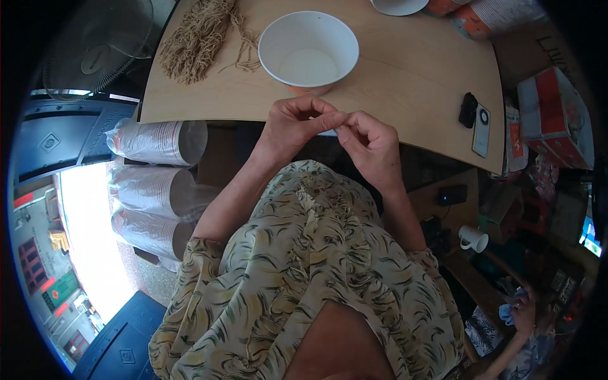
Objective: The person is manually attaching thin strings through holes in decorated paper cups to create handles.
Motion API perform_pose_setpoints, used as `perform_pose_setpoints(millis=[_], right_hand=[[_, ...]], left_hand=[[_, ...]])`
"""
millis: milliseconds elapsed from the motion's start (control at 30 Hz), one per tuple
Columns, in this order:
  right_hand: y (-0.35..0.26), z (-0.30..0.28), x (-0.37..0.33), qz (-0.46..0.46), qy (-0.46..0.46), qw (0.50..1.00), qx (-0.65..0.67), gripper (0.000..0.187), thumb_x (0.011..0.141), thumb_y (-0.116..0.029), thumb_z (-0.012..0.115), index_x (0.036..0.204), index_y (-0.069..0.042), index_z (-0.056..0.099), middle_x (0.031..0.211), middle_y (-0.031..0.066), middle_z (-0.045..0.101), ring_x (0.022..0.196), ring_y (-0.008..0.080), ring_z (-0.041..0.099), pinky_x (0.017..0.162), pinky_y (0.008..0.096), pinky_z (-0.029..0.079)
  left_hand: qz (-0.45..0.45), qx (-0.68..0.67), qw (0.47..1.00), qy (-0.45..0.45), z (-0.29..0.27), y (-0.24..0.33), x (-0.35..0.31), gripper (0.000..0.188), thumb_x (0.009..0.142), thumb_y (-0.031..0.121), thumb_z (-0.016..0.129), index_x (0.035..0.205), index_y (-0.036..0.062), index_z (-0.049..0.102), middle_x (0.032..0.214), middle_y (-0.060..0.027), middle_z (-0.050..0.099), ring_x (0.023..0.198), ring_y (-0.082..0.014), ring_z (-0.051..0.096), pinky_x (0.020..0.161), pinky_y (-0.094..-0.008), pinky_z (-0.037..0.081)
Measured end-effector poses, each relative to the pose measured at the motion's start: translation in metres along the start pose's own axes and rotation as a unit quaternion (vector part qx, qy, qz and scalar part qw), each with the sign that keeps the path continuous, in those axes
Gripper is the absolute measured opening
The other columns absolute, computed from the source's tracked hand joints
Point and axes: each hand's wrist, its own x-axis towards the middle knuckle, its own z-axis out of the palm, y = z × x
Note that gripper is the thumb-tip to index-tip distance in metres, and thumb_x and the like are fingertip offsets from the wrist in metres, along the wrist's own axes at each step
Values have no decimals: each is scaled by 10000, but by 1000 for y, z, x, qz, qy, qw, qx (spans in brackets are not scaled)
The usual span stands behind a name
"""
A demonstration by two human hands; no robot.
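The person wears a loose cream blouse (pixel 304 253) with dark, leaf-like strokes. Beyond it, both hands meet before the table's near edge. The left hand (pixel 294 123) has its fingers curled and narrowed, thumb and forefinger tips together; the right hand (pixel 370 144) is bent in a like pinch, its tips touching the left's. Whether something thin lies between the fingertips, one cannot tell.

With the hands as the clock's centre, a white paper tub (pixel 310 47) stands upright on the wooden table (pixel 411 76) just before 12 o'clock, close to the left hand. At 10 o'clock lies a bundle of tan, knotted cords (pixel 197 43), loose strands reaching towards the tub. At 3 o'clock a smartphone (pixel 481 131) lies beside a small black object (pixel 468 110).

Plastic-wrapped stacks of paper tubs (pixel 144 187) lie on their sides between 8 and 9 o'clock. A white mug (pixel 473 239) sits at 4 o'clock. Farther off, another person's hand (pixel 523 312) shows between 4 and 5, a red-and-white carton (pixel 554 117) at 3, and an electric fan (pixel 95 58) between 9 and 10.
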Motion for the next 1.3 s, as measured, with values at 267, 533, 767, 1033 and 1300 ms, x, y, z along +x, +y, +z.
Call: perform_pose_setpoints(millis=[267,533,767,1033,1300], right_hand=[[2,-3,-4,68,36,990,115,81,936,-61,708,922,9,671,699,-73,568,618,3,459,551,190,352],[8,-12,-4,9,116,990,84,86,945,-59,703,923,15,666,721,-68,569,622,3,453,563,177,360],[-2,18,22,-152,162,975,-1,71,958,-24,672,955,19,616,735,-52,559,634,4,462,550,182,380],[1,36,54,-230,187,947,-124,129,912,-19,700,926,-10,572,772,102,674,670,175,711,618,300,556],[2,38,62,-233,181,946,-136,134,914,-27,699,927,-10,567,771,105,674,663,194,715,611,303,560]], left_hand=[[37,25,998,46,-8,-11,-10,88,921,61,724,977,-4,745,942,-36,714,897,-92,632,831,-253,501],[347,653,663,114,-67,46,13,335,784,108,791,1113,138,737,1162,-30,705,1087,-290,629,985,-410,496],[225,411,884,6,-56,50,30,139,912,84,706,1028,9,695,989,-102,745,875,-226,731,739,-339,582],[197,382,900,73,-38,49,31,171,940,92,689,1042,-46,677,858,-142,753,784,-164,745,669,-291,567],[229,360,902,63,-41,40,35,164,935,88,693,1035,-42,685,865,-143,751,794,-166,746,673,-303,575]])
